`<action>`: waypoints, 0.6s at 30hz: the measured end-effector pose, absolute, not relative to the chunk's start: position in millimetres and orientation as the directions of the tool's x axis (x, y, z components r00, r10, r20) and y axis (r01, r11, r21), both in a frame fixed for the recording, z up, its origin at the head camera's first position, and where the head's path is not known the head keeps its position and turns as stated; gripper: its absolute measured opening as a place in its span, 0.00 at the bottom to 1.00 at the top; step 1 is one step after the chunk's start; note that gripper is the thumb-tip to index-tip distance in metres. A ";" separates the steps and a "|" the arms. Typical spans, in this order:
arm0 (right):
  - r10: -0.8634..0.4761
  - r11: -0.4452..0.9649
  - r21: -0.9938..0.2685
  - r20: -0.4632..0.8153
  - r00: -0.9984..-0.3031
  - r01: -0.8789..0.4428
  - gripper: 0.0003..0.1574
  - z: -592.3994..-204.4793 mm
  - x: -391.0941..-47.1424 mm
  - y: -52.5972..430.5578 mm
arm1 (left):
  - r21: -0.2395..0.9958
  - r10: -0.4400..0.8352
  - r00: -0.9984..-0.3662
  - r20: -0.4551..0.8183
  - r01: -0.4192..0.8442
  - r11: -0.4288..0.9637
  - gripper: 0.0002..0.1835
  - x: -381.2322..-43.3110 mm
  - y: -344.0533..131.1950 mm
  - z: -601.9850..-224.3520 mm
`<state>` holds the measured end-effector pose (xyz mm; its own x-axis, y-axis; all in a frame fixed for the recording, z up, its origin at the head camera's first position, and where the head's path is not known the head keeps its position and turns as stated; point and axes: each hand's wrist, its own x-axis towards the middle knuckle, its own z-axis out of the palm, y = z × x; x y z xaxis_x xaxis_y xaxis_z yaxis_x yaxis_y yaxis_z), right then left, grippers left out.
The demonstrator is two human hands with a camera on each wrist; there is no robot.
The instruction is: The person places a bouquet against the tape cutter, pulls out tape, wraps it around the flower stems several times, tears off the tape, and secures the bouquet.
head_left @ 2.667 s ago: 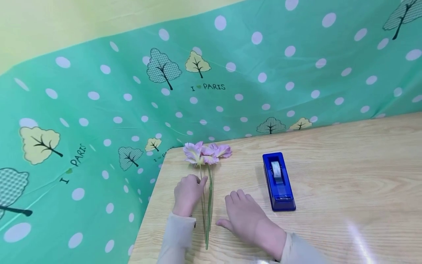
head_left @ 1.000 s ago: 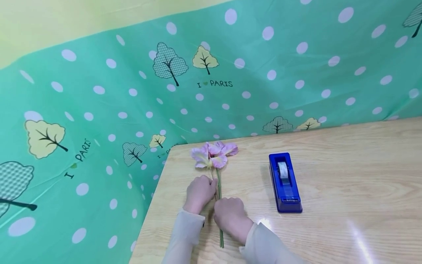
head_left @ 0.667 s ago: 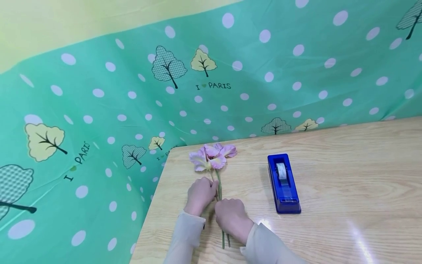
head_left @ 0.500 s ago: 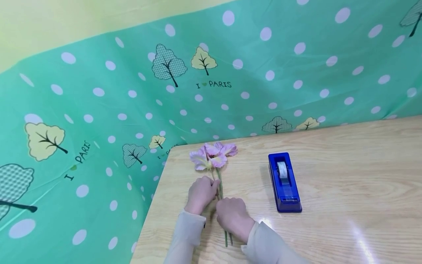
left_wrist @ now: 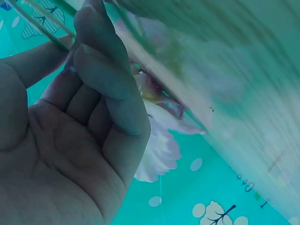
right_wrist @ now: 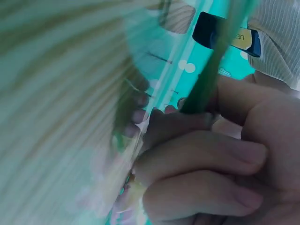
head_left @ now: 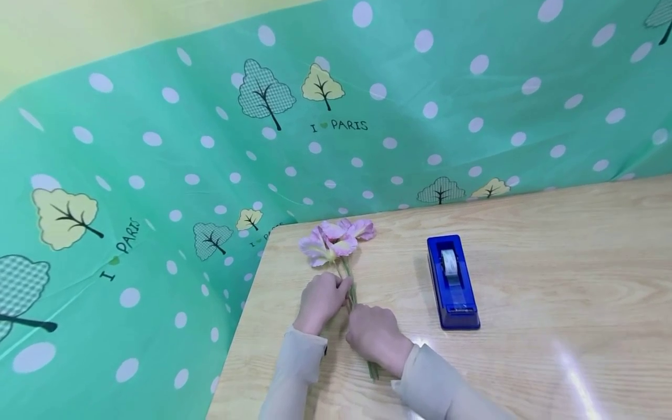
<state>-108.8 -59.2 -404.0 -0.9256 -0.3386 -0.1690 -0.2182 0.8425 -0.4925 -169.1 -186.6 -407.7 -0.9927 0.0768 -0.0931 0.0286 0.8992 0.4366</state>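
A small bunch of pink-lilac flowers point(head_left: 332, 242) lies toward the back left of the wooden table, blooms pointing away. My left hand point(head_left: 321, 298) pinches the green stems just below the blooms. Lower down, my right hand point(head_left: 377, 333) grips the same stems point(head_left: 373, 370), whose cut ends poke out beneath it. In the left wrist view, stems point(left_wrist: 42, 26) run between thumb and fingertips, and a pale petal point(left_wrist: 161, 152) shows behind the hand. Curled fingers point(right_wrist: 201, 192) appear in the right wrist view, with a thick green stem point(right_wrist: 211, 70) coming out above them.
A blue tape dispenser point(head_left: 452, 283) with a roll of clear tape stands on the wooden table point(head_left: 567, 256) to the right of the hands. Green polka-dot cloth point(head_left: 388, 105) printed with trees hangs along the table's back and left edges.
My right hand, open beside the stems at first, has come left and now grips them. The stems' lower ends have swung right. The left hand has kept to the upper stems; the dispenser stays put.
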 end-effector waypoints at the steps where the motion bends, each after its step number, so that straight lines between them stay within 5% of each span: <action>1: -0.340 0.835 -0.502 -0.150 -0.928 -0.224 0.15 -403.8 -108.7 -58.2 | 0.433 0.077 -0.993 -0.084 0.034 0.901 0.29 -169.5 -186.2 -407.1; 9: -0.354 0.809 -0.541 -0.137 -0.925 -0.229 0.03 -400.8 -105.3 -53.3 | 0.416 0.081 -0.996 -0.026 0.063 0.907 0.29 -167.7 -186.1 -402.6; 18: -0.415 0.772 -0.535 -0.017 -0.910 -0.342 0.11 -390.8 -95.0 -34.7 | 0.404 0.174 -0.982 0.075 0.190 0.895 0.23 -163.3 -190.1 -382.6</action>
<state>-95.0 -34.7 -390.8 -0.9097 -0.4149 -0.0171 -0.3421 0.7722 -0.5354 -163.3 -190.1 -382.6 -0.9818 0.1742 0.0753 0.1898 0.8950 0.4037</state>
